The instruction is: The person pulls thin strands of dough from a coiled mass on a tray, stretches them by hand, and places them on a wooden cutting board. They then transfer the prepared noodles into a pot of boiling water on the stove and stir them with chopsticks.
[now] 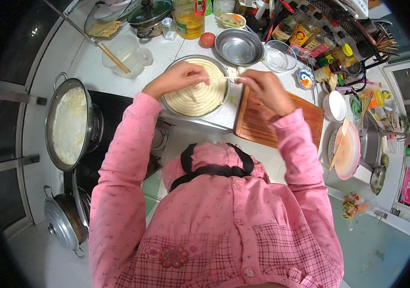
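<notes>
Rope-like dough [194,99] lies coiled in rings in a round metal pan [197,117]. Over the pan, my left hand [188,75] pinches one end of a thin pale strand [223,77], which looks like dough. The strand runs straight across to my right hand [262,88], whose fingers pinch its other end above the left part of a wooden cutting board [298,118]. Something white and crumpled [234,71] shows behind the strand, beside the pan's rim; what it is I cannot tell.
A wok [69,126] holding something pale stands on the stove at left. Behind the pan are a tomato [207,40], a metal bowl [239,46], a glass bowl [279,57] and an oil jug [189,21]. Chopsticks [114,59] rest on a plastic container [133,70]. Bottles crowd the back right.
</notes>
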The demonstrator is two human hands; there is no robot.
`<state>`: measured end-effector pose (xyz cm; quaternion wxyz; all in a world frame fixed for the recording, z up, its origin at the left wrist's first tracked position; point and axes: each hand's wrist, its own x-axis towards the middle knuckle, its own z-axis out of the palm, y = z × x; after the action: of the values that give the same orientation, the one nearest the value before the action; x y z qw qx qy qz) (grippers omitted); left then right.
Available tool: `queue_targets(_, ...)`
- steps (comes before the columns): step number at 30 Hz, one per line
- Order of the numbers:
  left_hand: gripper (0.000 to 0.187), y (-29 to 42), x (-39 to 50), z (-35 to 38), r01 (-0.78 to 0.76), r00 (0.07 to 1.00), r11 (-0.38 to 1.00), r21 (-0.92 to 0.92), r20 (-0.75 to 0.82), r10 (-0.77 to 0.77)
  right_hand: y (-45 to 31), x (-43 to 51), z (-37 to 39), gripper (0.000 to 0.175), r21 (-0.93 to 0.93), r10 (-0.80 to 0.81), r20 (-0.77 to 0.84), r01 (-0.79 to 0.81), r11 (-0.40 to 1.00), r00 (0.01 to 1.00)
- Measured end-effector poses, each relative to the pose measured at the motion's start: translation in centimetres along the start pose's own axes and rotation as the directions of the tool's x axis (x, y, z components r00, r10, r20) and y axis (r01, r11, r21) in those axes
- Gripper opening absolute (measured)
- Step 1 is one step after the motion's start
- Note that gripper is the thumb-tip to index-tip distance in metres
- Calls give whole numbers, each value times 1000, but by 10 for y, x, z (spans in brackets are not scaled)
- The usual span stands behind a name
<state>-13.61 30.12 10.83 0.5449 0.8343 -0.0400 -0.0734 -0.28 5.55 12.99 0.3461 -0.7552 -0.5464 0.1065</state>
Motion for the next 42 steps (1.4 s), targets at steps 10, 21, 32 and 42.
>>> queue_targets(10,18,-87,-4,43,166,983,926,-339,-19,-184,90,-136,-109,23,-174,437,15,-428,887,899)
queue_targets(21,19,-36,33,56,-60,997,998,-24,-58,59,56,-77,-1,37,-309,14,-334,-124,943,942)
queue_targets(32,21,96,-13,-39,-186,969,864,467,-56,239,-16,-54,-59,15,-26,131,-132,-136,990,983)
queue_targets(42,22,7,38,-2,-208,977,978,36,-33,209,87,-153,-137,22,61,508,-95,-505,861,856)
